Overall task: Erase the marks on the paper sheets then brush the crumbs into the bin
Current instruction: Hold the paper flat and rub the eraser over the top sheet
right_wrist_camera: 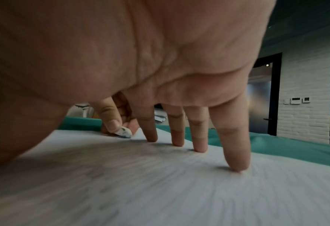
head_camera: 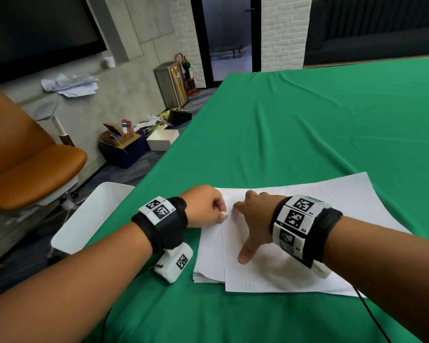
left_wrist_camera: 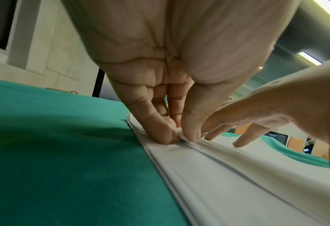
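Note:
A stack of white paper sheets [head_camera: 282, 268] lies on the green tablecloth [head_camera: 307, 132]. My left hand [head_camera: 206, 206] pinches a small white eraser [head_camera: 224, 214] and holds it down on the top sheet's left edge; the eraser [right_wrist_camera: 124, 132] has grey smudges. In the left wrist view the eraser [left_wrist_camera: 178, 132] sits between thumb and fingertips on the paper [left_wrist_camera: 227, 175]. My right hand [head_camera: 253, 219] lies spread on the top sheet just right of the eraser, its fingers [right_wrist_camera: 235, 149] straight and pressing the paper [right_wrist_camera: 160, 191] flat.
A white bin [head_camera: 94, 214] stands off the table's left edge, beside my left forearm. An orange chair [head_camera: 30, 164] is further left. A steel trash can [head_camera: 172, 84] and boxes sit on the floor by the wall. Green cloth stretches beyond the sheets.

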The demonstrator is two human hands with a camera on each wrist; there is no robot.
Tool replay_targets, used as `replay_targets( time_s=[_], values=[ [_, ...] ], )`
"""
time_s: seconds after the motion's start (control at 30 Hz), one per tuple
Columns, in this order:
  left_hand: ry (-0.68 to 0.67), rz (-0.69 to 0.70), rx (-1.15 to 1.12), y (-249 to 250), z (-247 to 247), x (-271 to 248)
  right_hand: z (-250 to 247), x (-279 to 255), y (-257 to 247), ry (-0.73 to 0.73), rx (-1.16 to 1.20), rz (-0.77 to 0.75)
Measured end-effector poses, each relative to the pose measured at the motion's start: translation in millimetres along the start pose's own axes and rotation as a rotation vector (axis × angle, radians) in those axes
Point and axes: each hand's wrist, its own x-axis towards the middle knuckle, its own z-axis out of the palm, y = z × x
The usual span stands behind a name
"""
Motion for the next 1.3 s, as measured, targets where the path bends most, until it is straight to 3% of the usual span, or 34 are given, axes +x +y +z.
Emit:
replay_targets(
  time_s=[0.23,0.5,0.7,0.9,1.1,1.3],
  values=[
    [0.050,-0.013,-0.067,-3.7,5.6,-0.5,-0.3,8.8,4.7,0.019,0.057,-0.010],
    [0.025,0.038,0.204,12.3,0.7,1.5,10.0,6.4,11.4,-0.098,0.110,0.031],
    [-0.156,0.113,0.236,12.4,-0.1,-19.2,8.9,8.9,10.6,-0.125,0.107,0.029],
    [-0.037,0.084,0.288,13.1,-9.5,1.1,9.3,9.7,11.9,-0.110,0.093,0.035],
    [-0.164,0.180,0.231,7.3,0.7,-22.4,10.0,10.1,11.3,-0.135,0.098,0.041],
    [-0.083,0.120,0.195,7.4,-9.3,5.2,9.1,8.8,10.6,-0.133,0.090,0.034]
  ],
)
